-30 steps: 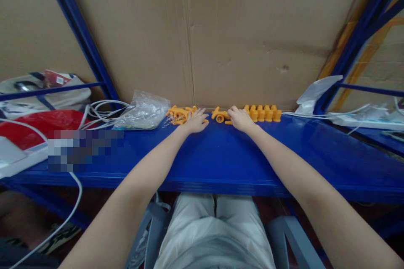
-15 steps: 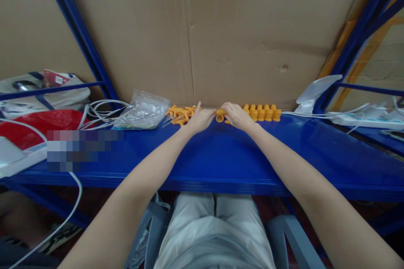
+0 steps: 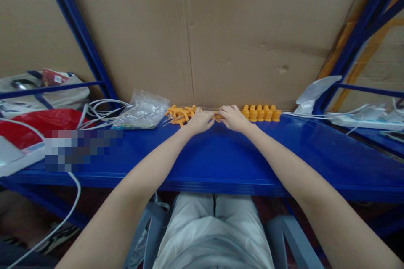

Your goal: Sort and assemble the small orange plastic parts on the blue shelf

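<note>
Near the back of the blue shelf, my left hand [image 3: 201,121] and my right hand [image 3: 232,118] meet with closed fingers at a small orange plastic part [image 3: 217,116]. Most of that part is hidden behind the fingers. Beside my left hand lies a loose pile of orange branched plastic pieces [image 3: 180,113], with small metal screws [image 3: 168,121] scattered at its front left. To the right of my right hand, several orange cup-shaped parts [image 3: 264,114] stand upright in rows.
A clear plastic bag [image 3: 143,111] and white cables [image 3: 101,107] lie left of the pile. A red bag [image 3: 47,122] sits farther left. Tall cardboard [image 3: 236,42] walls off the back. A white power strip [image 3: 366,122] is at the right.
My right hand has moved slightly left, closer to my left hand. The round orange piece that showed between the hands is now mostly covered by fingers.
</note>
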`<action>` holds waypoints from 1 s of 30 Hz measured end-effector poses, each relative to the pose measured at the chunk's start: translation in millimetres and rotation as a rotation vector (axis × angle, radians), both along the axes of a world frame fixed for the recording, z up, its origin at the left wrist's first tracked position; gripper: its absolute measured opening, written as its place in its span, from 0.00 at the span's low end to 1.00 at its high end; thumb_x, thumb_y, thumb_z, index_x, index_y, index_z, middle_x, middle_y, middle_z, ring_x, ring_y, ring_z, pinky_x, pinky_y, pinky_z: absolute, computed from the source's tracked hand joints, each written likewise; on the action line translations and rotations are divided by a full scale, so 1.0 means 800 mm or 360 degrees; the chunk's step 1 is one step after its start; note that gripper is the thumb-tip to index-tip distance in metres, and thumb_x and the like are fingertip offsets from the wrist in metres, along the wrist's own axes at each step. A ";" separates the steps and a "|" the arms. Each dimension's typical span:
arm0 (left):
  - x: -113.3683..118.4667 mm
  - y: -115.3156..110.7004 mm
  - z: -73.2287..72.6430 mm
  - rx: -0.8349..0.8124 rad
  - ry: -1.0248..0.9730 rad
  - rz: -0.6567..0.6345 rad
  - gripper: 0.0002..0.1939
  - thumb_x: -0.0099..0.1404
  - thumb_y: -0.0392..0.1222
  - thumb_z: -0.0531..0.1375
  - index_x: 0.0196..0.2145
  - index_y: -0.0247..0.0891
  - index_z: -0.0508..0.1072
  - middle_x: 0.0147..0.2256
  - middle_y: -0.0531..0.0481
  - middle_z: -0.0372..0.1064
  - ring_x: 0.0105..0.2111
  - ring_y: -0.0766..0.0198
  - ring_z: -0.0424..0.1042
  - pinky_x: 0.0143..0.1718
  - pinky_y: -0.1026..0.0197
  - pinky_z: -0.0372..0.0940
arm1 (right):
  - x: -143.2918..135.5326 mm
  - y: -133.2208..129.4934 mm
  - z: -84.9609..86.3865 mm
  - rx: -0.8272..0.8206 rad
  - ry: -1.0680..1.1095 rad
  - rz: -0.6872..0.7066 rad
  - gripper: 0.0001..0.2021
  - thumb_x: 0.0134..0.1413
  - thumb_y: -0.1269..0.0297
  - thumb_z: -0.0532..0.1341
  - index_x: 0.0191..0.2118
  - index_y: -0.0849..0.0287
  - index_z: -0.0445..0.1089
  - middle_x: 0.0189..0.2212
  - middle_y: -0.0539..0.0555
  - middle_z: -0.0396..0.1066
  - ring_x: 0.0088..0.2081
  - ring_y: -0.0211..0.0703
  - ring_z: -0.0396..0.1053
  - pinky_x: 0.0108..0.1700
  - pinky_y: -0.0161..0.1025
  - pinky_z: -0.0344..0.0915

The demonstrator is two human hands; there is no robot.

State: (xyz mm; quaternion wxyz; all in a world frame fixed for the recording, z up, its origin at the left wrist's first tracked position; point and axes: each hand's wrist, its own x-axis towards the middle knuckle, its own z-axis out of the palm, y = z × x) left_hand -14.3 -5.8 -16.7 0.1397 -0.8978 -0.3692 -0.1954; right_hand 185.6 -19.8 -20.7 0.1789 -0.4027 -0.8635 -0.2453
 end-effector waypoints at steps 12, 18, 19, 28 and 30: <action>0.004 0.006 -0.002 -0.0281 -0.0280 0.0019 0.12 0.69 0.41 0.56 0.44 0.36 0.77 0.38 0.44 0.80 0.38 0.55 0.78 0.45 0.55 0.68 | -0.008 -0.001 0.000 -0.0062 0.0027 -0.0061 0.12 0.64 0.74 0.50 0.50 0.61 0.66 0.44 0.65 0.74 0.47 0.56 0.70 0.51 0.45 0.50; 0.007 0.011 0.002 -0.0755 -0.0609 -0.0080 0.10 0.67 0.41 0.57 0.38 0.37 0.78 0.27 0.51 0.74 0.27 0.64 0.71 0.31 0.63 0.66 | -0.007 -0.005 0.002 -0.0056 0.0028 -0.0075 0.12 0.65 0.74 0.49 0.49 0.60 0.66 0.43 0.64 0.75 0.47 0.56 0.71 0.52 0.47 0.50; 0.006 0.012 0.003 -0.0881 -0.0656 -0.0091 0.10 0.67 0.42 0.57 0.36 0.37 0.78 0.25 0.52 0.72 0.25 0.65 0.69 0.29 0.64 0.65 | -0.008 -0.005 0.002 -0.0055 0.0023 -0.0070 0.12 0.65 0.73 0.49 0.49 0.60 0.66 0.43 0.64 0.75 0.47 0.56 0.71 0.52 0.47 0.50; -0.017 0.012 0.015 -0.1528 -0.0973 -0.0082 0.14 0.68 0.46 0.60 0.27 0.38 0.71 0.20 0.54 0.61 0.19 0.69 0.59 0.22 0.64 0.58 | 0.022 0.010 -0.001 0.0037 0.0043 -0.0245 0.13 0.62 0.76 0.52 0.50 0.60 0.65 0.44 0.65 0.76 0.49 0.56 0.70 0.52 0.47 0.53; -0.022 0.014 0.016 -0.1559 -0.1155 -0.0061 0.14 0.68 0.45 0.62 0.26 0.37 0.70 0.19 0.55 0.60 0.18 0.71 0.58 0.21 0.65 0.56 | 0.044 0.014 -0.001 0.0054 0.0149 -0.0384 0.13 0.62 0.74 0.53 0.50 0.61 0.66 0.45 0.66 0.76 0.49 0.57 0.70 0.53 0.48 0.54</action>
